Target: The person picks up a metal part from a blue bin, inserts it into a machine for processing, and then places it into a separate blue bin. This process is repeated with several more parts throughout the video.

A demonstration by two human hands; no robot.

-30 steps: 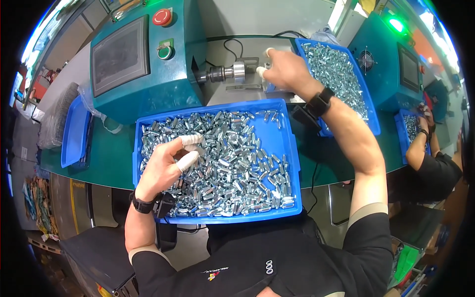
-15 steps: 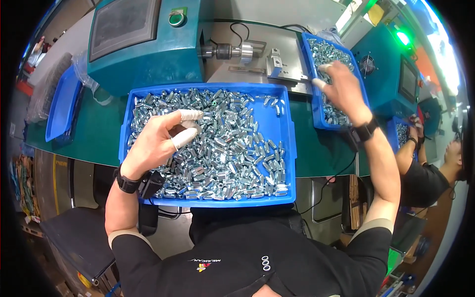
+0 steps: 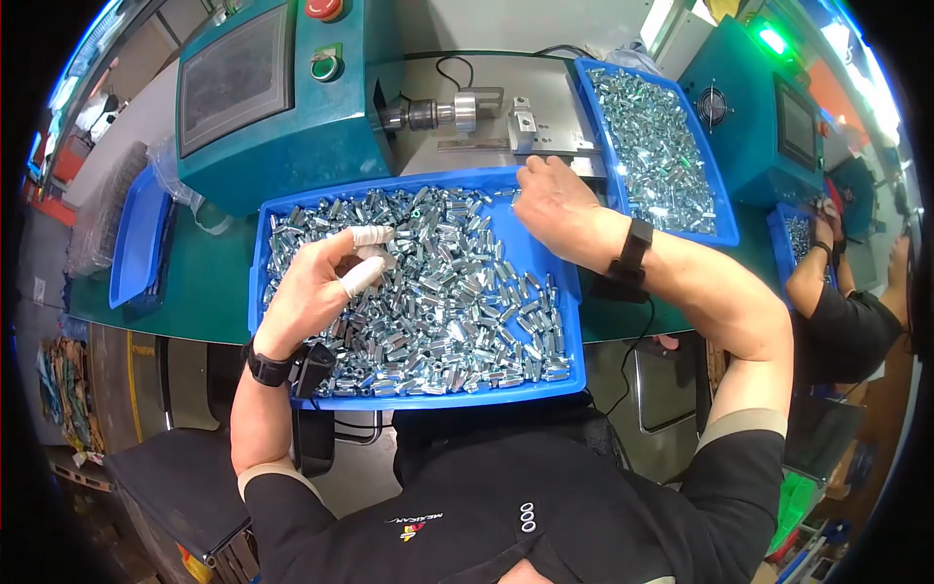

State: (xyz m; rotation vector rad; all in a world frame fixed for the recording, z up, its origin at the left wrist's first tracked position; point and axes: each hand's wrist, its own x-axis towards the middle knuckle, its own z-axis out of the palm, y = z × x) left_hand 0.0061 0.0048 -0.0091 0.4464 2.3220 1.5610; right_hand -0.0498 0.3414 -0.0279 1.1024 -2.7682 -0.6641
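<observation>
The left hand (image 3: 316,287) (fingertips taped) hovers over the blue tray (image 3: 268,321) of small metal sleeves (image 3: 457,292), grip half curled; whether it holds one I cannot tell. The right hand (image 3: 559,209) reaches the tray's far edge, fingers bent onto pieces lying just below.

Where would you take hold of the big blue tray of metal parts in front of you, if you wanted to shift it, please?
Probably by the raised rim of the blue tray, one grip on each short side, coming in from outside left and right. The heaped metal parts fill the inside, so only the rim is bare. The left hand and right hand hover over it now.
</observation>
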